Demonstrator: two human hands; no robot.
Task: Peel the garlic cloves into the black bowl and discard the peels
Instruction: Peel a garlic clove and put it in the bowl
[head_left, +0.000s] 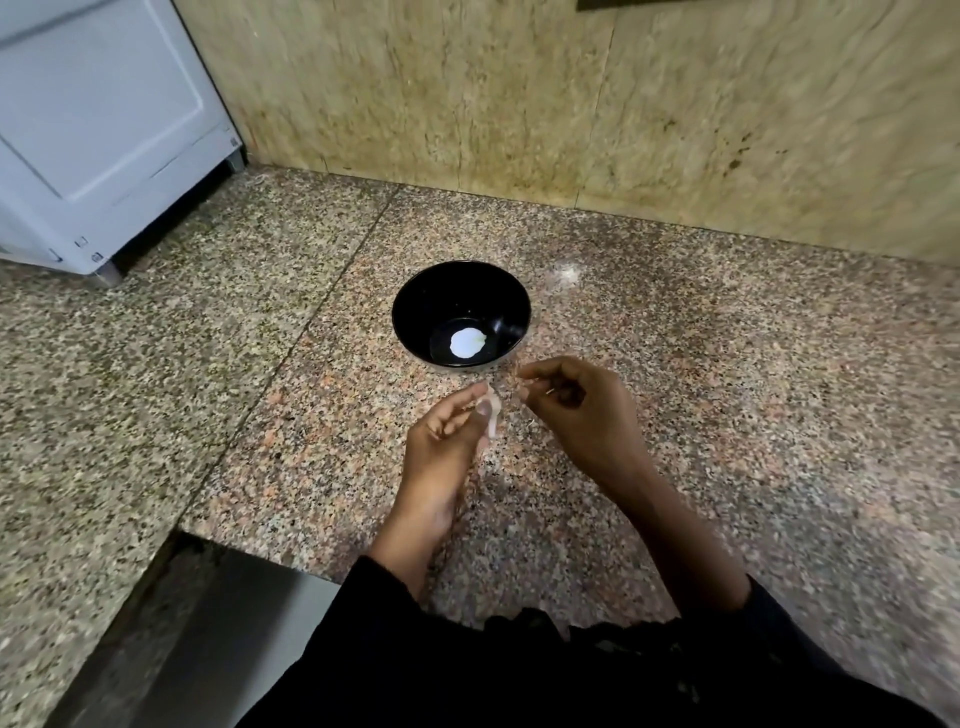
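A black bowl (415, 306) stands on the speckled granite counter (701, 364); a white patch, maybe a peeled clove or a glare spot, shows at its bottom. Just in front of the bowl my left hand (441, 441) pinches a pale garlic clove (492, 410) between thumb and fingertips. My right hand (576, 410) is a little to the right of it, fingers curled, pinching a thin strip of peel (519, 376) that is hard to make out. The two hands are slightly apart above the counter.
A white appliance (98, 130) stands at the back left. A beige stone wall (571, 104) closes off the back. The counter's front edge drops into a gap (208, 623) at the lower left. My dark sleeves fill the bottom of the view.
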